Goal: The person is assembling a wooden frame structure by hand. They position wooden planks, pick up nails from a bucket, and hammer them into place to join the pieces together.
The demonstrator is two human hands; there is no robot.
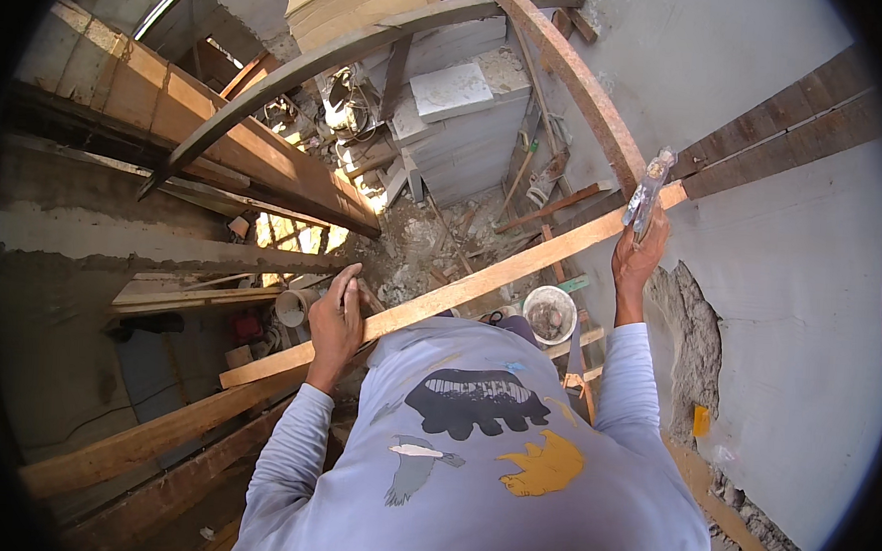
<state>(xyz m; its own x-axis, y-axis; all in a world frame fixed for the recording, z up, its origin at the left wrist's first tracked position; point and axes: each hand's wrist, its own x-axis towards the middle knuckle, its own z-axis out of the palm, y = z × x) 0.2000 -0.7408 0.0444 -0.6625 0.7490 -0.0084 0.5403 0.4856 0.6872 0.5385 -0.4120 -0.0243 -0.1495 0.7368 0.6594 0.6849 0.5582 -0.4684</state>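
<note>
A long pale wooden batten [491, 279] slants across in front of my chest, its right end higher and farther away. My left hand [335, 322] is closed at the batten's left part, fingers together and pointing away from me; the palm's contact is partly hidden. Near the right end, my right hand [641, 254] is wrapped round a claw hammer [650, 192], whose metal head shows above the fist. The hammer's handle is mostly hidden by the hand. Close beyond the hammer, a curved wooden rib [576, 73] comes down to the batten's right end.
Another curved beam [313, 61] arches across the far left. Dark boards [778, 124] run along the right wall [796, 264], which has a broken patch. A white bucket [550, 315] stands below the batten. Rubble [428, 240] covers the floor, and planks [143, 440] lie lower left.
</note>
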